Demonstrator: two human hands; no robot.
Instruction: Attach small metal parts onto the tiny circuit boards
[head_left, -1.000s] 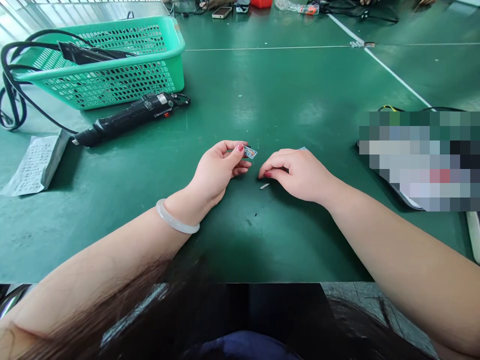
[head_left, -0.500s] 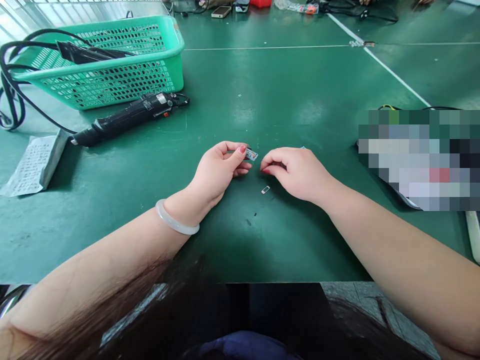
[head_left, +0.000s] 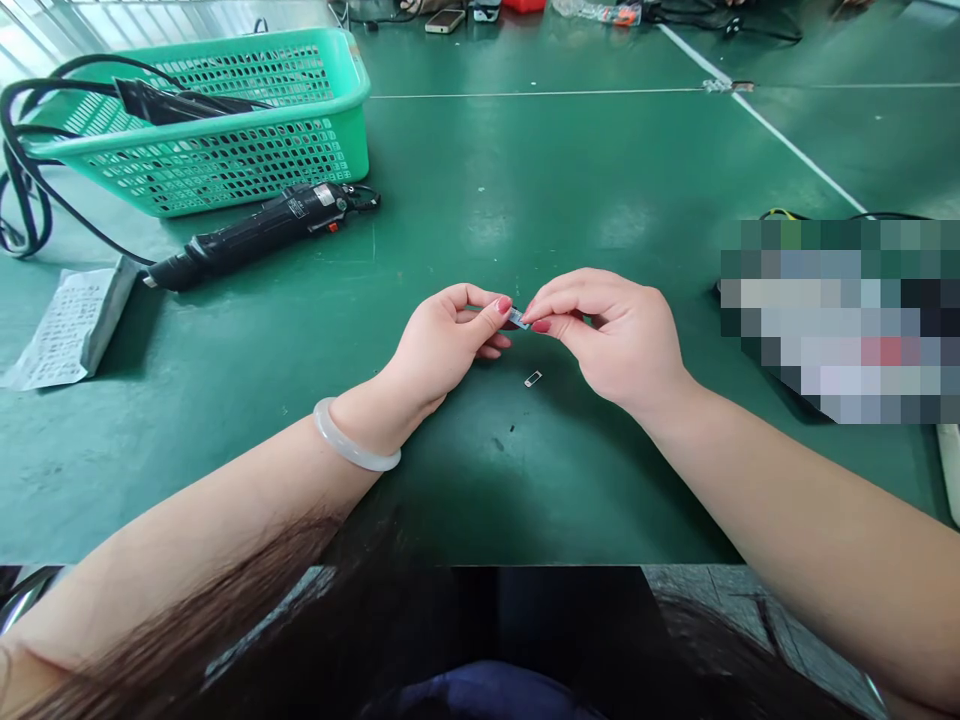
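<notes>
Between the thumb and fingers of my left hand [head_left: 456, 335] is a small circuit board [head_left: 517, 318], bluish with a pale edge. My right hand [head_left: 611, 335] meets it from the right, thumb and fingertips pinched together at the board's right end. Whether those fingertips hold the board itself or something tiny against it, I cannot make out. Just below the two hands, a small flat rectangular piece [head_left: 533, 379] with a pale rim and dark middle lies on the green tabletop [head_left: 450, 480].
A black electric screwdriver [head_left: 259, 235] lies at the left, its cable running into a green plastic basket [head_left: 247, 165]. Beside it is a paper-wrapped block [head_left: 71, 325]. A blurred-out object [head_left: 847, 320] sits at the right. A phone [head_left: 445, 21] lies at the far edge.
My right hand has moved left and turned so its fingertips now meet the circuit board. My left hand has shifted slightly right, still holding the board.
</notes>
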